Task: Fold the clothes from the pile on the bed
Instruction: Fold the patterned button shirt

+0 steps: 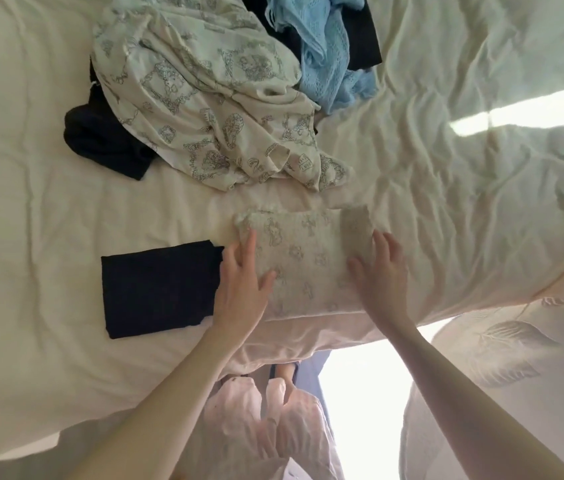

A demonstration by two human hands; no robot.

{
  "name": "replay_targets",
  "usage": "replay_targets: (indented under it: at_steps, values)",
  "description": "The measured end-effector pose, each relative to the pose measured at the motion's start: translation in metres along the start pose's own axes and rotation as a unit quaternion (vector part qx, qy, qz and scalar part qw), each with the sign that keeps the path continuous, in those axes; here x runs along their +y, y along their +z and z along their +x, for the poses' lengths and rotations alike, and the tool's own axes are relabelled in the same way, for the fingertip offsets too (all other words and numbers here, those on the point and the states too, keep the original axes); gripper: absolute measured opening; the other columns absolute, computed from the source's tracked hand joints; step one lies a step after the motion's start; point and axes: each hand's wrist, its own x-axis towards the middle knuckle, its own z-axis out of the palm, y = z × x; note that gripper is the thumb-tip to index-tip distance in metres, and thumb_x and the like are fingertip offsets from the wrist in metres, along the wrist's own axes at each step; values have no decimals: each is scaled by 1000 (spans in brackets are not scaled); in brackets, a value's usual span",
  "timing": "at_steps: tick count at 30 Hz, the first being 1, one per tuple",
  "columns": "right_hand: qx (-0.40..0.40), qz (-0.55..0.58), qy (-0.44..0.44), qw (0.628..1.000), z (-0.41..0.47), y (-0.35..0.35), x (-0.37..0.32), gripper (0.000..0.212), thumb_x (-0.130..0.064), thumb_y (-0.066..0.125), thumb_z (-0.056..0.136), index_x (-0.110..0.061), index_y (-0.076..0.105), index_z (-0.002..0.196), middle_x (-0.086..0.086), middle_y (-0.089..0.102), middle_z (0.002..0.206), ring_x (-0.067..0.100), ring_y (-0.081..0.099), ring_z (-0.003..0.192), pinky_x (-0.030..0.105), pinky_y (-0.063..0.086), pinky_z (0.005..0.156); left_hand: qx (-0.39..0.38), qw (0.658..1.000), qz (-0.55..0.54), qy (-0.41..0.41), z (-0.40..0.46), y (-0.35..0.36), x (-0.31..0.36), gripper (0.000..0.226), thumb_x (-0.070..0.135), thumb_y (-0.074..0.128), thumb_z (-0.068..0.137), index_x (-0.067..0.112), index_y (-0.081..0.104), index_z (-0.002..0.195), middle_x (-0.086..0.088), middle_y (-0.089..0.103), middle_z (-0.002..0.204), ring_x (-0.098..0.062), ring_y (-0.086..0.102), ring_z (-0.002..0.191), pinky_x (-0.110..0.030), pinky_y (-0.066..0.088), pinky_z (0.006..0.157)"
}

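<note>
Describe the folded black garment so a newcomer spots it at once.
Start from the bed. Near its front edge, beside the left hand, lies the black garment. Unlike the crumpled black cloth under the pile, it is a flat, neat rectangle.

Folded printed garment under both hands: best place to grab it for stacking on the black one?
Probably by its two short side edges, one hand per side. The folded printed garment lies flat, wider than deep, with the left hand and right hand already resting open at those ends. Slide fingers under from both sides so the folds hold, then lift toward the folded black garment.
</note>
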Motion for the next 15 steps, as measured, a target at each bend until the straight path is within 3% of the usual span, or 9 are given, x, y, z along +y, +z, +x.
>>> replay_targets:
  at_steps: [2,4,6,8,10,15]
  values:
    - [60,-91,-108,988,-9,3,-11,56,-21,63,86,-7,46,137,18,45,141,36,45,127,48,36,103,20,981,161,110,-4,2,1,66,30,53,93,20,20,149,-19,23,150,-37,33,133,-46,41,101]
    - [-6,-163,-143,976,-13,7,-16,55,-32,55,91,-16,41,142,13,35,150,33,32,138,52,24,112,-60,962,242,115,-3,3,0,63,37,38,98,25,6,150,-14,-2,158,-36,2,144,-49,20,115]
    - [-105,-221,-96,965,-15,10,-16,54,-43,39,97,-25,30,147,6,17,158,27,9,146,52,8,116,-136,958,245,67,2,1,-4,60,40,28,100,30,-5,149,-5,-17,157,-28,-15,144,-46,7,118]
    - [-134,-232,-64,961,-13,8,-20,54,-46,31,98,-27,23,149,3,4,160,25,-4,147,50,1,116,-167,958,223,62,8,-9,0,59,35,32,100,30,0,150,-2,-15,157,-26,-13,144,-43,6,117]
    - [-123,-225,-80,963,-16,-4,-35,55,-45,34,98,-24,25,148,3,0,160,26,-6,146,49,-2,117,-166,963,198,71,8,-27,9,56,29,35,100,25,10,150,-5,-4,158,-25,-2,145,-40,11,115]
    - [-117,-199,-203,952,-48,-46,-98,60,-45,37,98,-25,17,150,5,3,159,24,-5,147,44,-5,118,-61,980,170,77,-39,-98,18,53,31,38,99,18,22,148,-9,18,155,-21,14,142,-40,21,114]
